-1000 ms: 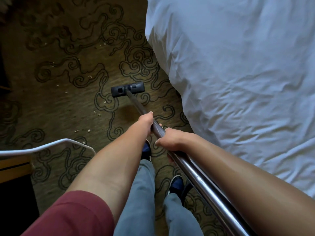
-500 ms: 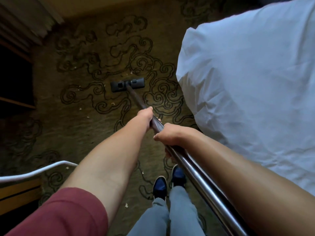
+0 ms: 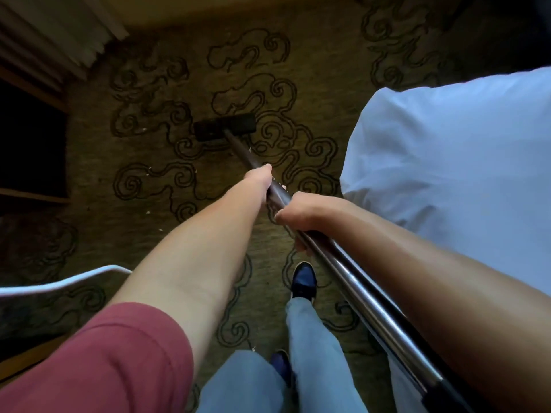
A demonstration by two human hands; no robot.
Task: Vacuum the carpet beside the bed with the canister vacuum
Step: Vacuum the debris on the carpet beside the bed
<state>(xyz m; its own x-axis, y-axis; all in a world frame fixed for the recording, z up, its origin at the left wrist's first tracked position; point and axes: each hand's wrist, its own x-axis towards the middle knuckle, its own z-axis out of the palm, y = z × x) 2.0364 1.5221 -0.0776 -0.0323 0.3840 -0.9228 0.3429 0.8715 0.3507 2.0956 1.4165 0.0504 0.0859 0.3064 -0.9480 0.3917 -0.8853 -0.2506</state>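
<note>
Gripping the wand [image 3: 351,281], both hands, left hand [image 3: 258,177] and right hand [image 3: 307,213], floor head [image 3: 225,126] now farther out.

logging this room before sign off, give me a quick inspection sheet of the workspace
Surface: patterned carpet, small pale crumbs left of the wand.
Job's things: floor head flat on the carpet; metal wand runs back from it to the lower right. Canister not in view.
Clutter: pale crumbs scattered on the carpet.
Hands: left hand grips the wand further forward; right hand grips it behind.
Cables: white cord or hose curving in at the left; which, cannot tell.
Surroundings: bed with white cover on the right; dark wooden shelving and curtain on the left.
</note>
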